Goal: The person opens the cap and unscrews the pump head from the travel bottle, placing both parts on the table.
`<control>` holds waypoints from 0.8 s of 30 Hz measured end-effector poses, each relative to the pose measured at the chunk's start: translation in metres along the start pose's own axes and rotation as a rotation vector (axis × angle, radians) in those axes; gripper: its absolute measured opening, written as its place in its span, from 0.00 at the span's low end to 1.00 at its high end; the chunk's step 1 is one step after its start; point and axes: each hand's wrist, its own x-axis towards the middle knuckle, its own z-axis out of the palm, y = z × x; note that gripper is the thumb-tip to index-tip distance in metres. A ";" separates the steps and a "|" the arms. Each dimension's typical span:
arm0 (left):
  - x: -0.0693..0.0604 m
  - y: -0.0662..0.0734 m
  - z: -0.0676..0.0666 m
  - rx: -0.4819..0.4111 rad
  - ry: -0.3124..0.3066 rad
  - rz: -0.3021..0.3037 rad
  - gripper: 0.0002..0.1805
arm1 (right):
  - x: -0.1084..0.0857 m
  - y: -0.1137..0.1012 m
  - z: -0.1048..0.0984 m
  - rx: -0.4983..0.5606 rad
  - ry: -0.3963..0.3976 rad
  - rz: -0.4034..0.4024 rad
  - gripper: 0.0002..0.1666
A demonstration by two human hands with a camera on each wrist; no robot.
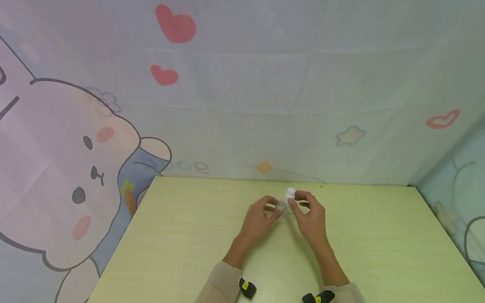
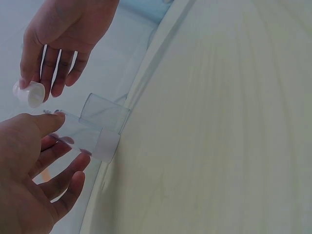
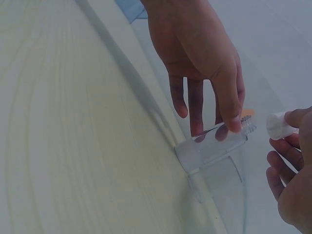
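Note:
A clear bottle point(image 2: 80, 132) with a white band at its bottom stands upright on the table, its threaded neck point(image 3: 248, 125) bare. My left hand point(image 1: 259, 219) grips it between thumb and fingers. Just above and to the right of the neck, my right hand point(image 1: 311, 215) pinches a small white cap point(image 3: 279, 126), apart from the bottle. Beside the bottle stands a clear, open cup point(image 2: 105, 111), touched by neither hand; in the head view it is partly hidden by my right hand. What the bottle holds, I cannot tell.
The pale yellow-green table point(image 1: 182, 235) ends at a back edge a short way beyond my hands. Behind it hangs a printed cloth point(image 1: 242, 92) with hearts and a cartoon animal. Black straps point(image 1: 247, 288) sit at my sleeves.

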 end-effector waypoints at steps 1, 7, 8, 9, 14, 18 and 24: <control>0.000 0.000 0.000 0.002 0.001 -0.002 0.18 | 0.000 0.000 0.000 -0.003 0.001 -0.002 0.16; 0.000 0.003 0.000 0.001 0.010 -0.014 0.17 | 0.000 0.001 -0.001 -0.006 0.007 -0.007 0.15; 0.000 0.003 0.000 -0.001 0.011 -0.014 0.16 | 0.000 0.001 -0.001 -0.005 0.009 -0.005 0.15; 0.000 0.003 0.000 -0.003 0.012 -0.014 0.16 | 0.000 0.001 -0.001 -0.004 0.011 -0.002 0.15; 0.000 0.003 0.000 0.000 0.015 -0.013 0.16 | 0.001 0.002 -0.001 0.001 0.017 0.008 0.15; 0.001 0.002 0.000 0.001 0.015 -0.012 0.16 | 0.001 0.002 -0.001 0.010 0.026 0.009 0.16; 0.001 0.000 0.001 0.000 0.014 -0.013 0.16 | 0.001 0.000 -0.003 -0.013 0.022 0.002 0.15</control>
